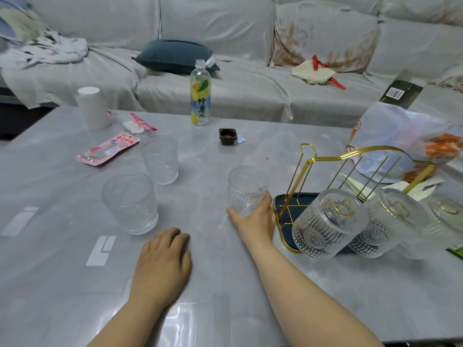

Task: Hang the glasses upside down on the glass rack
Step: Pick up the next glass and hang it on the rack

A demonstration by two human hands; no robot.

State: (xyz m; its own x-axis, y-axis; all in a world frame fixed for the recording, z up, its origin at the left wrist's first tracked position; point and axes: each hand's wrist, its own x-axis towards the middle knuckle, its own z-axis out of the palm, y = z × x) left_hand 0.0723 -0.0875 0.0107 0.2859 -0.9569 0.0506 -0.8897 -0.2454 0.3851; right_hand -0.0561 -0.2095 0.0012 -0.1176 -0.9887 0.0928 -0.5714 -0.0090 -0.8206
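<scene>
Right hand (253, 216) wrapped around lower body of upright glass (246, 190), thumb on near-left side, fingers round the far right; glass base apparently on the surface (205, 284), mouth up. Left hand (165, 256) flat, palm down, loosely spread, holding nothing, resting near front of surface.

Key relation: gold glass rack (360, 166) just to the right of the held glass, its dark tray (288, 204) almost touching right wrist. Three glasses already inverted on near prongs: first hung glass (328, 224), second hung glass (385, 224), third hung glass (441, 221), all tilted toward camera, bases up. Free prongs look to be on far side of rack, behind the hung row.

Held glass long axis vertical, mouth up, so needs a full flip before going on a prong, then a short move right and back. Right hand clearly nearer the rack; left hand well apart from it.

Remaining upright: near-left glass (130, 202) and far-left glass (160, 159), both left of centre, closer to left hand. Roughly halfway done by count.

Risk: clipping first hung glass on the way over.
</scene>
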